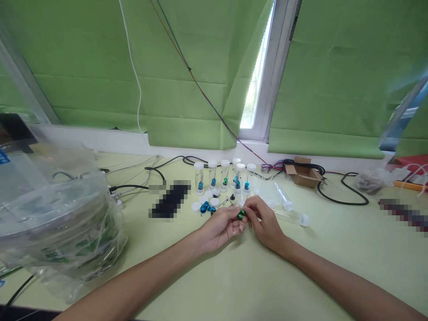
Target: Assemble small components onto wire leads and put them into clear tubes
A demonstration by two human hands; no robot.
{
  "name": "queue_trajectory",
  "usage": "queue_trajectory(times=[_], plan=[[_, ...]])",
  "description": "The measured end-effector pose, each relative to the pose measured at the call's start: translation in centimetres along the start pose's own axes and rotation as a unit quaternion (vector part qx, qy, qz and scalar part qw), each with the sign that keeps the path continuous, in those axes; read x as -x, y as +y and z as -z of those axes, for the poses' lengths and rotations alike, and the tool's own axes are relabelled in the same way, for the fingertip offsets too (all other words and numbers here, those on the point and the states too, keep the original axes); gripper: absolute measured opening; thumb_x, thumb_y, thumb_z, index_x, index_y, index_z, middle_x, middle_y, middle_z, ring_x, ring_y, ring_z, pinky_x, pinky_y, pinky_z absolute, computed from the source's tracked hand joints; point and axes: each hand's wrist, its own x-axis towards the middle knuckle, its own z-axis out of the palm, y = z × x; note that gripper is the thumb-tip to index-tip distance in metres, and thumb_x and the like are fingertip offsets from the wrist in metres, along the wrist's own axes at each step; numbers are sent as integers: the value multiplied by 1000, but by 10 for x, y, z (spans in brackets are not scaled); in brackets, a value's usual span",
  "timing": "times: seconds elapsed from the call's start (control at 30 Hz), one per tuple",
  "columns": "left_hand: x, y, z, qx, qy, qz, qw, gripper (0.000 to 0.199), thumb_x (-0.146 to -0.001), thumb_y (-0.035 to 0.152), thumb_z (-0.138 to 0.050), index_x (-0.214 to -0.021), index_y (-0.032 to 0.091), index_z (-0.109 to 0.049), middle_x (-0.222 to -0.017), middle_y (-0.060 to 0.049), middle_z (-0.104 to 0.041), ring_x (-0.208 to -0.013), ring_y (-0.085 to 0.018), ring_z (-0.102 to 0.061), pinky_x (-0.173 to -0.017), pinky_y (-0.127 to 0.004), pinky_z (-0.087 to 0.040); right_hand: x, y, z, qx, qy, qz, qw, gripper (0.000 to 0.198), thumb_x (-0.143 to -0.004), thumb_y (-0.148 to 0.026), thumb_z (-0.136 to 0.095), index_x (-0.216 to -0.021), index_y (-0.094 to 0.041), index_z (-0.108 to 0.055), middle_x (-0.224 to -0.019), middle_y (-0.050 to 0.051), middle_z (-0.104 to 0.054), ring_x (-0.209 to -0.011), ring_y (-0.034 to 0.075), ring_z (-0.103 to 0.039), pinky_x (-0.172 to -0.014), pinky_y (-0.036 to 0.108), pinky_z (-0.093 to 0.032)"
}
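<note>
My left hand [223,226] is closed, thumb and fingers pinching a small shiny green metallic piece [241,216] with rounded ends. From the other side, the fingertips of my right hand [265,223] close on the same piece, and the two hands meet there. Just beyond them lie several shiny blue balls [206,207], white caps [196,207] and thin metal rods [223,203]. A small black part [232,197] stands behind my fingers. Farther back, several clear tubes [225,176] with white caps stand upright, holding blue or green pieces on stems.
Clear capped tubes [290,216] lie right of my hands. A small open cardboard box [305,173] and black cables [347,200] are at the back right. A plastic-wrapped round container [76,232] fills the left. A blurred dark object [170,199] lies left of the tubes.
</note>
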Motion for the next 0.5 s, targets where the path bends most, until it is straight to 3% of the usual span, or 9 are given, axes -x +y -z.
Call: queue_trajectory(times=[0.5], plan=[[0,0,0,-3,0,1,1000,14,-91,10,-49,-83,6,-59,-68,-5,-58,-50,-6,-55,-50,-14,-46,-1,0,0,-11,-5,-8,1000,13,-99,-27,-41,-90,-22,-49,-88,2,-49,-60,12,-53,-51,26,-45]])
